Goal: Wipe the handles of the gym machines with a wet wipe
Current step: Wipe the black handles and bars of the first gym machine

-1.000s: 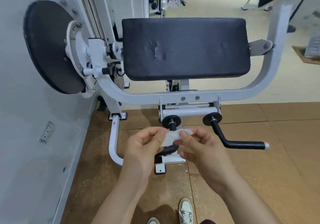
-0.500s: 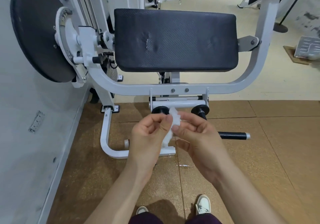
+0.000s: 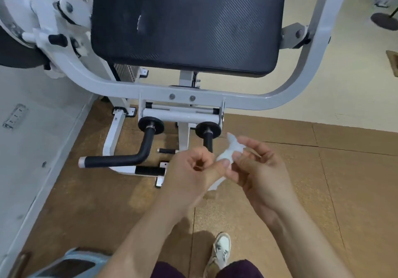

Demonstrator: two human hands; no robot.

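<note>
A crumpled white wet wipe (image 3: 228, 155) is pinched between my left hand (image 3: 193, 172) and my right hand (image 3: 258, 170), held in front of the machine. The machine's left handle (image 3: 120, 160) is a bent black grip with a pale end cap, sticking out to the left, apart from both hands. Only the upper stub of the right handle (image 3: 208, 141) shows below its black disc; my hands hide the rest. Both hands are just below and in front of that stub, not touching it.
The white machine frame (image 3: 103, 84) curves around a black padded rest (image 3: 187, 26). A grey wall (image 3: 32, 137) with a socket runs along the left. A black weight disc (image 3: 13, 56) hangs at the upper left. My shoe (image 3: 219, 252) stands on the brown mat floor.
The view has moved closer and rightward, so the left handle now shows fully. My hands shifted right with the wipe, still working it between the fingers.
</note>
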